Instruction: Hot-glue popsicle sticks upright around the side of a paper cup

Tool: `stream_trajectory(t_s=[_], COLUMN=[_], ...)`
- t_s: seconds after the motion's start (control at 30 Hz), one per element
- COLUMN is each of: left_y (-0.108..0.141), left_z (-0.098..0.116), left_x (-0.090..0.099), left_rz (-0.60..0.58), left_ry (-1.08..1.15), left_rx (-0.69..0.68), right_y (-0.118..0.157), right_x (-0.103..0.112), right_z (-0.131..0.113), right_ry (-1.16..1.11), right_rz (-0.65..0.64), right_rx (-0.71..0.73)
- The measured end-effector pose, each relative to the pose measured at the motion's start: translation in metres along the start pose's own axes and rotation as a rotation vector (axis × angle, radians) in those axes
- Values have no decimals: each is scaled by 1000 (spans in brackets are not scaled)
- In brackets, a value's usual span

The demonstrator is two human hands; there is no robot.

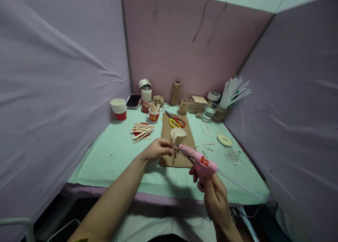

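Note:
My left hand (pixel 160 148) pinches a flat wooden craft stick (pixel 173 154), which stands nearly upright over the brown cardboard (pixel 169 161). In my right hand (pixel 213 192) is a pink hot glue gun (pixel 196 157), its nozzle pointing at the stick and very close to it. Whether the nozzle touches the wood I cannot tell. A clear glue stick (pixel 237 184) juts from the back of the gun. Just behind the stick is a white paper cup (pixel 178 132) with brownish pieces along its side. Two pairs of scissors (pixel 174 122), yellow and red handled, lie on the far end of the cardboard.
Craft sticks (pixel 142 131) are piled at the left, near stacked paper cups (pixel 118 109) and a red cup of sticks (pixel 154 115). Along the back stand a twine roll (pixel 175 93), a glass of water (pixel 209 111) and white glue sticks (pixel 233 92). A round lid (pixel 224 140) lies right.

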State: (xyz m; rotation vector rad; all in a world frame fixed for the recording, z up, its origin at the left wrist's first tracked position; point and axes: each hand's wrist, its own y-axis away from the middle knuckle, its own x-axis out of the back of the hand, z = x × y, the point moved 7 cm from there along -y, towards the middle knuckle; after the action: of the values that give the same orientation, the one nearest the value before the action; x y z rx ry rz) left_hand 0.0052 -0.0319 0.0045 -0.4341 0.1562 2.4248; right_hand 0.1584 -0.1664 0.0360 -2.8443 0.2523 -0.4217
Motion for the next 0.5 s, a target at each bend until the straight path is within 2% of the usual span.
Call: stream_trajectory(t_s=[0.5], left_y=[2], left_z=[5], left_x=[-3], left_rz=[-11], left_ry=[-44], left_rx=[-21], right_y=[1], right_x=[1], right_z=[3], right_ry=[42], right_rz=[10], right_rx=[30])
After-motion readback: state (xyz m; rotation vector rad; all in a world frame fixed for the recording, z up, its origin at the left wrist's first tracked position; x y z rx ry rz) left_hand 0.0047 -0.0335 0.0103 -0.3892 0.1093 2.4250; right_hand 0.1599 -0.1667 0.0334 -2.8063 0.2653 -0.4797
